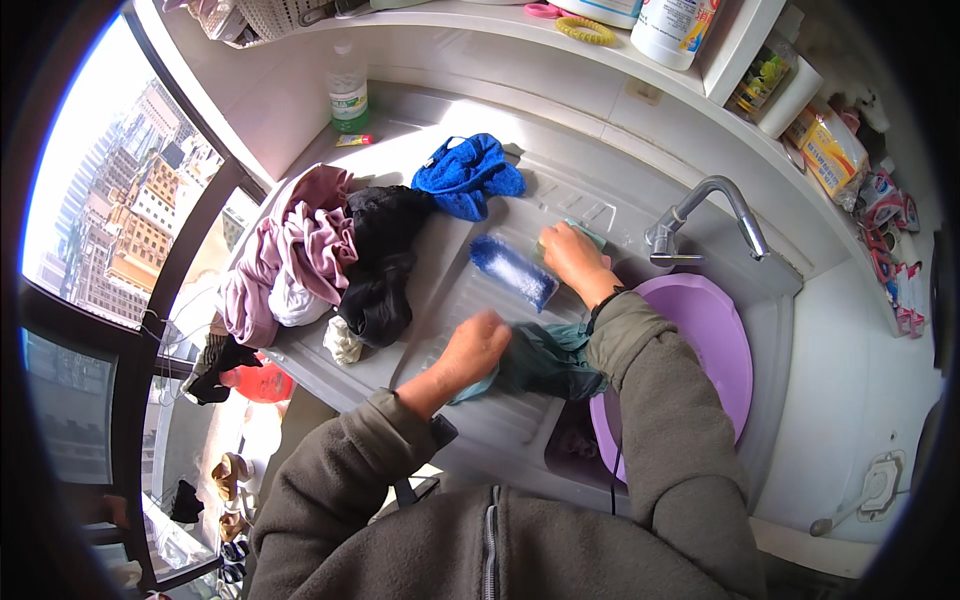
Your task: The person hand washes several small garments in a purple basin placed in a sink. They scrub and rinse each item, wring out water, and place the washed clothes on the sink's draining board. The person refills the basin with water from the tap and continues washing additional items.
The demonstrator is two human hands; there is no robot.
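Left hand [478,345] is closed in a fist on the teal cloth [545,362], pinning it to the ribbed washboard [450,290]; its fingers are tucked under, so I can't see them. The cloth is limp and crumpled, its far end trailing toward the purple basin [722,350], half hidden by my grey sleeve. Right hand [573,255] curls around a pale green block [590,236], mostly covered, so I can't tell what it is. Just beside it lies a fuzzy blue brush [512,270]. Farther off, a heap of pink and black clothes [320,260], a blue towel [468,172] and a curved metal tap [712,205].
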